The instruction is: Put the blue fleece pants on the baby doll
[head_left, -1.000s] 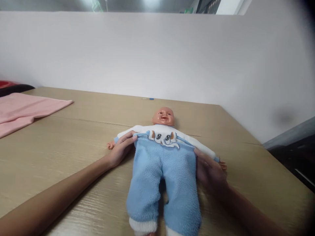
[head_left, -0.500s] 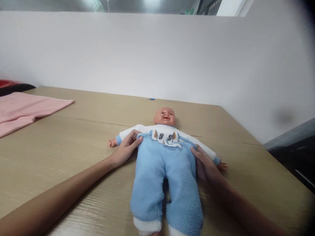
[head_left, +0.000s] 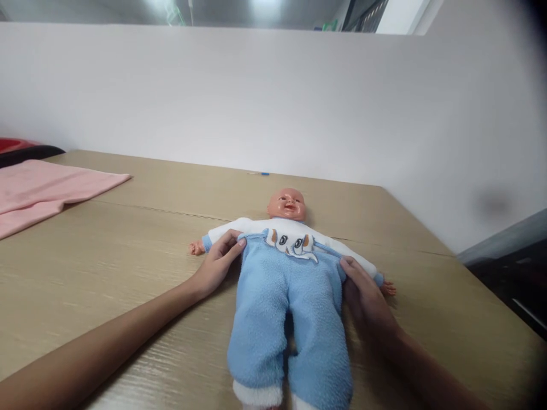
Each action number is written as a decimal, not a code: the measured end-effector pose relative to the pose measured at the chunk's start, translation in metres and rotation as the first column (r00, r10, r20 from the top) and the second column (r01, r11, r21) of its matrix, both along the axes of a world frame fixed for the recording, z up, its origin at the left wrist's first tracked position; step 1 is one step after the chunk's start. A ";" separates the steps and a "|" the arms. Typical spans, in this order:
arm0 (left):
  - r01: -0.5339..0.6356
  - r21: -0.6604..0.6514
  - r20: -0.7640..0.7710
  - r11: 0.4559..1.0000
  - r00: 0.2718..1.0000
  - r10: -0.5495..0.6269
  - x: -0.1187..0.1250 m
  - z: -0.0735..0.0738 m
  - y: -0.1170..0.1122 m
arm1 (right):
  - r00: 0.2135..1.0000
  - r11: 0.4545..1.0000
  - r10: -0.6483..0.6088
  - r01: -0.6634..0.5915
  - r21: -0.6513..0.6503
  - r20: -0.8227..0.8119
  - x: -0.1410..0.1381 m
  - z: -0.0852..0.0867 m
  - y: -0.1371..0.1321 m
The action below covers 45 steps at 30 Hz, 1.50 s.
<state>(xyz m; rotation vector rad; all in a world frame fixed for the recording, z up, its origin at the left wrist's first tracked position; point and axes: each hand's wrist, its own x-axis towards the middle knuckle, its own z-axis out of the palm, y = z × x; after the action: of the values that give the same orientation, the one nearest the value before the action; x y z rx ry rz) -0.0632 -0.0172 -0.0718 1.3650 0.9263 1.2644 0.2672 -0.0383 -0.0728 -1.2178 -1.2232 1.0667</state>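
A baby doll point(head_left: 287, 205) lies on its back with its head away from me and its arms spread. It wears a white top point(head_left: 226, 228) and fleecy blue trousers point(head_left: 260, 302) with an elephant patch at the waist. My left hand point(head_left: 220, 259) pinches the blue waistband at the doll's side on the left. On the opposite side, my right hand point(head_left: 365, 290) grips the waistband, its thumb and fingers closed on the cloth. The undersides of both hands are partly hidden.
The doll rests on a wooden table point(head_left: 149, 256) with a seam across it. A pink cloth point(head_left: 51, 191) lies at the left, near a red and black object point(head_left: 25, 151). A small blue-ended item point(head_left: 265, 173) sits by the white wall point(head_left: 256, 102).
My right hand has moved slightly outward to the right, drawing the waistband with it. The elephant patch has shifted a little to the right. My left hand stays nearly in place.
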 end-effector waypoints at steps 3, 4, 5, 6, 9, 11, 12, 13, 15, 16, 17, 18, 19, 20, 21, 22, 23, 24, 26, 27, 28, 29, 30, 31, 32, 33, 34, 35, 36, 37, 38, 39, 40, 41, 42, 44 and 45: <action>-0.026 0.008 0.045 1.000 0.999 0.025 0.001 0.000 0.001 | 0.996 0.998 -0.012 0.017 -0.060 0.086 -0.001 0.008 0.000; -0.043 0.017 0.051 0.999 0.998 0.042 0.001 -0.001 0.001 | 0.991 0.999 -0.017 0.023 -0.049 0.133 -0.003 0.011 0.000; -0.066 0.029 0.053 0.997 0.997 0.064 0.001 -0.002 0.001 | 0.984 0.999 -0.034 0.038 -0.022 0.177 -0.004 0.013 -0.001; -0.091 0.045 0.049 0.995 0.995 0.089 0.001 -0.004 0.002 | 0.974 0.998 -0.064 0.062 0.017 0.216 -0.007 0.016 -0.001; -0.150 0.093 0.012 0.984 0.989 0.149 0.002 -0.008 0.001 | 0.923 0.970 -0.183 0.114 0.214 0.339 -0.022 0.030 0.002; -0.155 0.132 -0.019 0.979 0.987 0.159 0.002 -0.008 -0.001 | 0.853 0.916 -0.244 0.047 0.398 0.462 -0.039 0.048 0.010; -0.153 0.160 -0.033 0.975 0.987 0.160 0.002 -0.007 -0.002 | 0.803 0.873 -0.267 -0.033 0.487 0.533 -0.051 0.060 0.017; -0.154 0.196 -0.048 0.968 0.985 0.167 0.002 -0.006 -0.004 | 0.766 0.821 -0.261 -0.144 0.553 0.588 -0.064 0.072 0.025; -0.160 0.272 -0.079 0.949 0.979 0.188 0.002 -0.004 -0.007 | 0.717 0.768 -0.134 -0.361 0.529 0.684 -0.093 0.096 0.048; -0.162 0.308 -0.091 0.938 0.976 0.199 0.001 -0.003 -0.009 | 0.673 0.767 -0.036 -0.455 0.453 0.739 -0.109 0.106 0.061; -0.161 0.340 -0.102 0.926 0.973 0.207 0.001 -0.002 -0.010 | 0.579 0.765 0.061 -0.550 0.335 0.813 -0.125 0.114 0.075; -0.163 0.370 -0.108 0.915 0.970 0.217 0.001 -0.001 -0.010 | 0.435 0.750 0.173 -0.640 0.168 0.884 -0.140 0.119 0.088; -0.168 0.394 -0.112 0.904 0.967 0.229 0.000 -0.001 -0.011 | 0.239 0.687 0.300 -0.726 -0.035 0.923 -0.155 0.122 0.101; -0.175 0.412 -0.116 0.894 0.963 0.242 0.000 -0.001 -0.011 | 0.142 0.632 0.364 -0.764 -0.132 0.920 -0.169 0.122 0.113; -0.186 0.421 -0.119 0.888 0.959 0.257 0.000 -0.002 -0.010 | 0.061 0.579 0.410 -0.788 -0.208 0.910 -0.181 0.121 0.123; -0.199 0.424 -0.120 0.883 0.955 0.273 0.000 -0.002 -0.010 | -0.009 0.527 0.441 -0.807 -0.267 0.898 -0.192 0.117 0.130; -0.211 0.422 -0.122 0.882 0.950 0.286 0.000 -0.003 -0.009 | -0.045 0.495 0.452 -0.818 -0.292 0.891 -0.202 0.113 0.136; -0.219 0.417 -0.124 0.882 0.948 0.294 0.000 -0.003 -0.009 | -0.070 0.476 0.453 -0.824 -0.308 0.889 -0.209 0.109 0.140; -0.228 0.409 -0.121 0.884 0.946 0.300 0.001 -0.003 -0.008 | -0.072 0.477 0.432 -0.828 -0.296 0.899 -0.217 0.102 0.142; -0.231 0.410 -0.116 0.882 0.946 0.302 0.001 -0.003 -0.008 | -0.050 0.491 0.417 -0.828 -0.271 0.908 -0.217 0.100 0.142; -0.235 0.418 -0.113 0.878 0.945 0.306 0.001 -0.002 -0.009 | -0.015 0.508 0.404 -0.828 -0.238 0.914 -0.216 0.099 0.141; -0.240 0.433 -0.110 0.869 0.943 0.315 0.001 -0.002 -0.009 | 0.032 0.527 0.396 -0.826 -0.199 0.918 -0.212 0.099 0.141; -0.247 0.453 -0.109 0.857 0.938 0.328 0.001 -0.002 -0.010 | 0.091 0.552 0.392 -0.820 -0.154 0.916 -0.207 0.099 0.140; -0.255 0.476 -0.109 0.842 0.933 0.344 0.000 -0.002 -0.010 | 0.160 0.580 0.389 -0.808 -0.106 0.907 -0.200 0.101 0.140; -0.262 0.501 -0.113 0.825 0.925 0.363 0.000 -0.002 -0.011 | 0.230 0.607 0.389 -0.792 -0.060 0.892 -0.192 0.102 0.140; -0.273 0.525 -0.119 0.806 0.914 0.387 0.000 -0.003 -0.012 | 0.295 0.630 0.391 -0.776 -0.020 0.872 -0.184 0.105 0.140; -0.286 0.551 -0.124 0.784 0.901 0.416 0.000 -0.004 -0.013 | 0.348 0.646 0.395 -0.763 0.011 0.850 -0.175 0.107 0.141; -0.300 0.577 -0.125 0.760 0.887 0.445 0.000 -0.005 -0.014 | 0.388 0.650 0.412 -0.759 0.033 0.825 -0.167 0.109 0.141; -0.310 0.604 -0.128 0.734 0.872 0.473 0.000 -0.006 -0.014 | 0.416 0.642 0.438 -0.765 0.046 0.797 -0.159 0.111 0.141; -0.313 0.630 -0.129 0.710 0.860 0.494 -0.001 -0.007 -0.015 | 0.437 0.632 0.460 -0.773 0.060 0.773 -0.152 0.113 0.140; -0.306 0.654 -0.130 0.692 0.856 0.501 -0.001 -0.008 -0.015 | 0.453 0.620 0.474 -0.781 0.079 0.755 -0.146 0.115 0.138; -0.286 0.676 -0.131 0.680 0.861 0.492 -0.001 -0.009 -0.015 | 0.466 0.607 0.479 -0.788 0.102 0.744 -0.142 0.116 0.135; -0.258 0.695 -0.129 0.671 0.874 0.469 -0.002 -0.010 -0.015 | 0.478 0.595 0.475 -0.793 0.131 0.739 -0.138 0.116 0.131; -0.229 0.711 -0.124 0.665 0.890 0.438 -0.002 -0.011 -0.015 | 0.487 0.586 0.461 -0.795 0.158 0.742 -0.136 0.116 0.127; -0.208 0.722 -0.111 0.660 0.907 0.406 -0.002 -0.012 -0.015 | 0.488 0.579 0.440 -0.796 0.177 0.753 -0.134 0.116 0.122; -0.200 0.727 -0.073 0.657 0.929 0.364 -0.001 -0.014 -0.014 | 0.480 0.575 0.410 -0.796 0.189 0.776 -0.133 0.114 0.111; -0.215 0.723 -0.054 0.657 0.930 0.363 -0.001 -0.015 -0.014 | 0.488 0.595 0.387 -0.780 0.192 0.783 -0.132 0.113 0.106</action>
<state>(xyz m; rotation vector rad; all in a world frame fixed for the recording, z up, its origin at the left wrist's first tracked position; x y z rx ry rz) -0.0639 -0.0309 -0.0869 2.0315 0.8376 1.8902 0.1353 0.0675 0.0407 -0.6877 -2.5122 0.6336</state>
